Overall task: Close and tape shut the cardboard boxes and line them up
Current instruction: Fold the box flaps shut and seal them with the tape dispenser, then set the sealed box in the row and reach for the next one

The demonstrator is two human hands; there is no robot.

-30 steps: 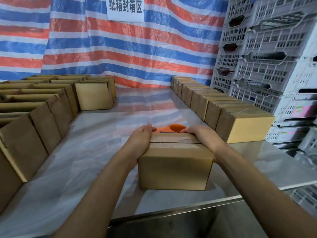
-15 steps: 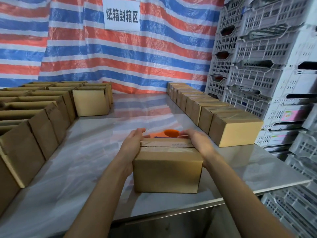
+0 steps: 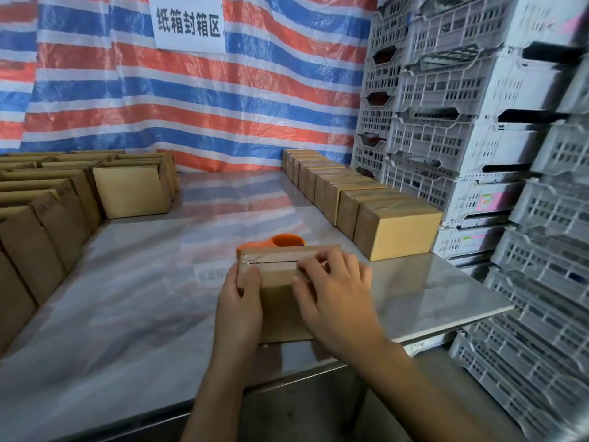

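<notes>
The box (image 3: 280,275) near the bench's (image 3: 127,298) front edge is dull brown, with a glossy pale strip of tape (image 3: 274,260) along its top. Just behind it, the dispenser (image 3: 287,241) is bright orange. The closed boxes (image 3: 395,231) along the right edge are a yellower tan. The open boxes (image 3: 38,224) along the left edge are darker brown. The bench is pale grey with a sheen, mirroring faint red and blue bands. The tarp (image 3: 255,106) is striped red, blue and white. Its sign (image 3: 188,25) is white with black characters. The crates (image 3: 446,90) are light grey lattice, some with pink and green labels (image 3: 490,200).
</notes>
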